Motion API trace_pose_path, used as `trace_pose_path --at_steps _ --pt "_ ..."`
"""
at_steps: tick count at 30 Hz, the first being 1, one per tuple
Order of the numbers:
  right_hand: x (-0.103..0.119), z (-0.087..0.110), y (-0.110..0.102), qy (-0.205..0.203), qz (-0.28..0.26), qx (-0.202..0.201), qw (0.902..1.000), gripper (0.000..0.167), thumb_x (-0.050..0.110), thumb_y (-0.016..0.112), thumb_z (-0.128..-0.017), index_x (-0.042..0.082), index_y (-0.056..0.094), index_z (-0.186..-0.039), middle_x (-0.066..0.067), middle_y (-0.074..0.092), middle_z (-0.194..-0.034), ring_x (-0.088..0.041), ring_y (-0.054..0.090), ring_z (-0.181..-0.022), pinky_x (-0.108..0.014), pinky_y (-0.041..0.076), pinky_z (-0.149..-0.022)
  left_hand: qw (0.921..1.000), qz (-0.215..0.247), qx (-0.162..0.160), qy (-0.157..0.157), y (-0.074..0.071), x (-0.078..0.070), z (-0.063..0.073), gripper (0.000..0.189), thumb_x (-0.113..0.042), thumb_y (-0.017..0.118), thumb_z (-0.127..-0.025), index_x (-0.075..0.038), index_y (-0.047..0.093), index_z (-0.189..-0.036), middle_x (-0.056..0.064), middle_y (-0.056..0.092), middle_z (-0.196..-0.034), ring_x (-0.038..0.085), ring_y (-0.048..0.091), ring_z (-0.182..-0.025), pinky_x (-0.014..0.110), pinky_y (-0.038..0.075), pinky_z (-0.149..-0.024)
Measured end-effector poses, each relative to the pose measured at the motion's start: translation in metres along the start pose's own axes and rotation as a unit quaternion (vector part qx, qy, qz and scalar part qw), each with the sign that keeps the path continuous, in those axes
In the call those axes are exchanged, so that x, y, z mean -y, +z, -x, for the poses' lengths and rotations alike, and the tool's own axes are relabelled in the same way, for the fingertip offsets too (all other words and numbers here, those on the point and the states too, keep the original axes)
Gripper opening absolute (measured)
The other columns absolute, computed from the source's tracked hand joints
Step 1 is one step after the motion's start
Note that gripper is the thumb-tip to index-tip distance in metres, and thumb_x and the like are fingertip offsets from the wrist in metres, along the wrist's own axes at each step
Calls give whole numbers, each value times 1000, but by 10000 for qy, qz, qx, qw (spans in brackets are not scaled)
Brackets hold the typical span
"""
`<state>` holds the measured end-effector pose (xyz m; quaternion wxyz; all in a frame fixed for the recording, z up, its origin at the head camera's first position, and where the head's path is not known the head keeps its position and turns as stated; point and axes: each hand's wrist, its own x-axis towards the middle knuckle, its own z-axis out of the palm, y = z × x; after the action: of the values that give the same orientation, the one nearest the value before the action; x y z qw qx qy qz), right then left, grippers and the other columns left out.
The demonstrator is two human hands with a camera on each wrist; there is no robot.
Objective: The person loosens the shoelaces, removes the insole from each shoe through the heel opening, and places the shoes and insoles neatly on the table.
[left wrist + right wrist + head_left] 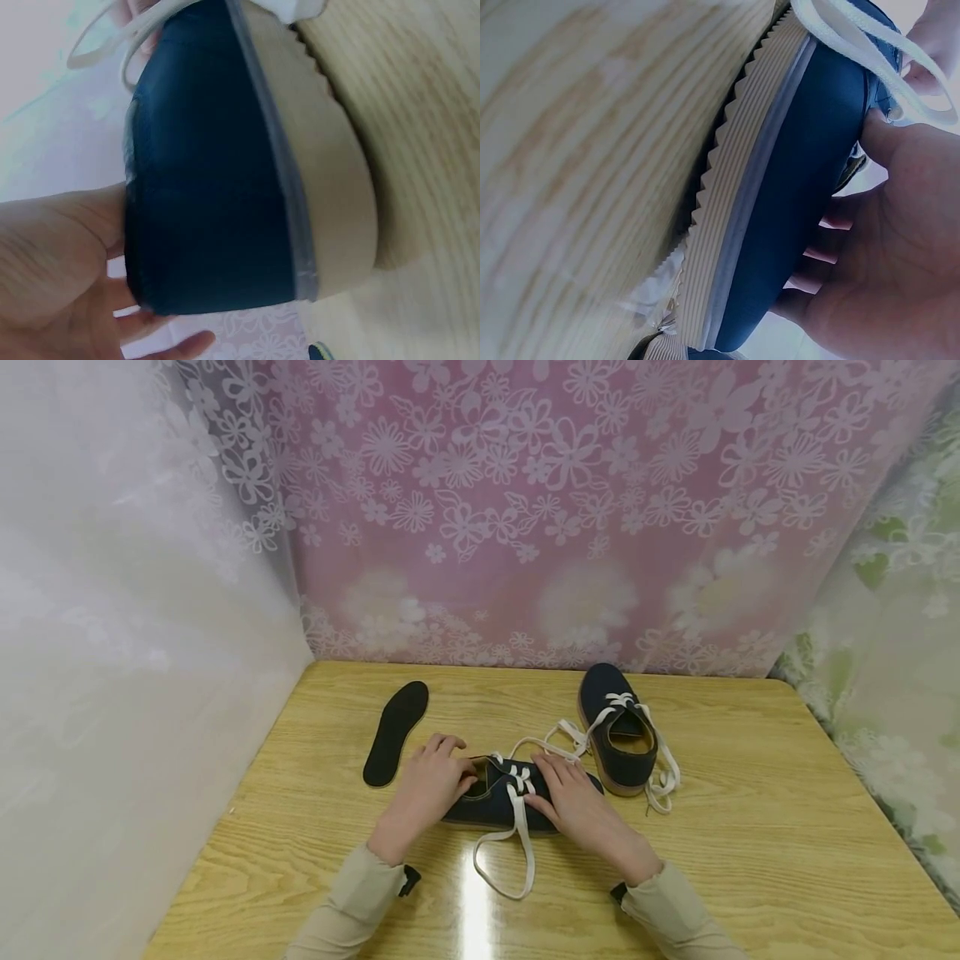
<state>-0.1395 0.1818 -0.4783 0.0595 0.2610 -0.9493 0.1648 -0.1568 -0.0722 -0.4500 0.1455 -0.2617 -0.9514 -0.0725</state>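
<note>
A dark navy lace-up shoe (pixel 491 810) with a pale ridged sole lies across the table, its toe pointing right. My left hand (pixel 427 781) is at the heel end, with thumb and index finger reaching into the shoe's opening. The heel (pixel 217 172) hides those fingertips in the left wrist view, so I cannot tell what they hold. My right hand (pixel 585 806) grips the front of the shoe, thumb beside the laces and fingers over the far side; the right wrist view shows the palm (pixel 900 247) along the upper. A white lace (pixel 504 893) loops onto the table on the near side.
A black insole (pixel 395 731) lies flat at the back left. The matching navy shoe (pixel 606 693) stands at the back right, toe away from me, its white laces (pixel 663 789) trailing on the wooden table (pixel 750 827). Floral curtains (pixel 510 543) hang behind and at both sides.
</note>
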Motion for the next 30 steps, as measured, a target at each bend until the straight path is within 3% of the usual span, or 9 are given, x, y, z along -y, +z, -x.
trace_pose_path --at_steps 5,14,19,25,30 --pt "1 0 0 -3 23 -8 10000 66 37 61 -102 -5 42 -150 -25 47 -148 -42 43 -140 -61 31 -115 9985 -329 351 -266 2 -5 0 15 -34 78 -91 -20 81 -93 9 59 -137 30 52 -128 51 49 -98" --pt "2 0 2 -3 95 -49 9999 66 34 63 -101 -6 42 -149 -27 48 -146 -44 44 -138 -62 32 -114 9986 -426 309 -38 5 -8 -3 21 -29 84 -85 -11 77 -93 11 57 -137 33 45 -137 54 42 -108" --pt "4 0 3 39 162 -38 9999 67 33 64 -101 -7 42 -149 -27 48 -146 -45 44 -138 -61 32 -114 9991 -425 3 80 5 -10 -3 22 -28 85 -84 -10 76 -90 9 58 -130 31 48 -132 52 42 -108" --pt "4 0 4 91 235 -49 9997 67 31 65 -100 -8 41 -149 -27 48 -146 -45 44 -137 -61 33 -113 9943 -826 -602 300 1 -17 -4 20 -27 88 -79 -12 76 -86 3 61 -106 26 54 -112 45 45 -103" --pt "4 0 5 39 263 -111 9996 67 29 66 -99 -8 41 -149 -28 49 -145 -45 45 -136 -61 34 -112 9931 -1028 -520 215 0 -21 -2 17 -23 85 -82 -15 77 -94 0 73 -98 22 59 -112 51 37 -114"
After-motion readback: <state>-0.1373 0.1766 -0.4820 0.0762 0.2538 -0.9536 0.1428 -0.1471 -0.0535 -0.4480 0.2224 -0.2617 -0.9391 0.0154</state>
